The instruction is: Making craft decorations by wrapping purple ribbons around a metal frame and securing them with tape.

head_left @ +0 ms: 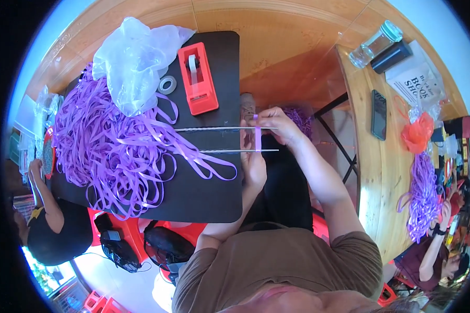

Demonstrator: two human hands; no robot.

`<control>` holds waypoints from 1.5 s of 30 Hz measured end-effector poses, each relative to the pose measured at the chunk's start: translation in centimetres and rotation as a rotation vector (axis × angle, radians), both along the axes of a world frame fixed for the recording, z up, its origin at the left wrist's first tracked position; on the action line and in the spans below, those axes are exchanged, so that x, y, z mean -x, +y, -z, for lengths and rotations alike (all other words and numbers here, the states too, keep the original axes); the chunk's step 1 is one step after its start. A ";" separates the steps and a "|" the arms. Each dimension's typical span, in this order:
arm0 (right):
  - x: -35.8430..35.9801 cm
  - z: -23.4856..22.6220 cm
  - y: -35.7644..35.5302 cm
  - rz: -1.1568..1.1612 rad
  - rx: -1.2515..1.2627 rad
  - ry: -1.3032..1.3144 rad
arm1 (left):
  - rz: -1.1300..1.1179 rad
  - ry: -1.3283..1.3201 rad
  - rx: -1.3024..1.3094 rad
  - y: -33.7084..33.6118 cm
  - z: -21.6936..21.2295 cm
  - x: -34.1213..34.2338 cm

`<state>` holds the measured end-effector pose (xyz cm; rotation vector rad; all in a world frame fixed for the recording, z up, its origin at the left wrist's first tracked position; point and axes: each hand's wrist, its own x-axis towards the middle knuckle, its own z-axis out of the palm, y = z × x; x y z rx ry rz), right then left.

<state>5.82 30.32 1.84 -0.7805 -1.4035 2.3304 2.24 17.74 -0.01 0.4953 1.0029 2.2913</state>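
Two thin parallel rods, an upper rod (214,128) and a lower rod (222,151), stick out past the right edge of the black table (209,203). A short stretch of purple ribbon (258,139) spans the gap between them near their ends. My right hand (281,125) is closed at the upper rod, its fingertips pinching the ribbon. Below, my left hand (254,168) is closed around the ribbon at the lower rod, with some fingers hidden behind. A big tangled heap of purple ribbon (115,151) covers the rods' other ends.
On the black table lie a red tape dispenser (199,83), a tape roll (167,84) and a clear plastic bag (133,62). A wooden table (363,130) at right holds a phone (379,115), a glass bottle (373,47) and more ribbon (423,193). Other people sit at both sides.
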 end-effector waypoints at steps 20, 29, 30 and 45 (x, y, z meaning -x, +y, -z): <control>-4.0 0.8 -9.9 0.303 -0.278 0.238 | 0.015 -0.168 0.088 -0.7 -1.4 -1.4; -3.5 0.2 -11.9 0.412 -0.162 0.173 | 0.028 -0.165 0.185 -2.6 -3.1 -2.2; -3.5 0.0 -12.1 0.410 -0.162 0.174 | 0.037 -0.139 0.181 -2.9 -3.6 -2.5; -3.2 -3.3 -13.2 0.420 0.077 0.178 | 0.224 -0.270 0.340 -5.1 -8.1 -0.6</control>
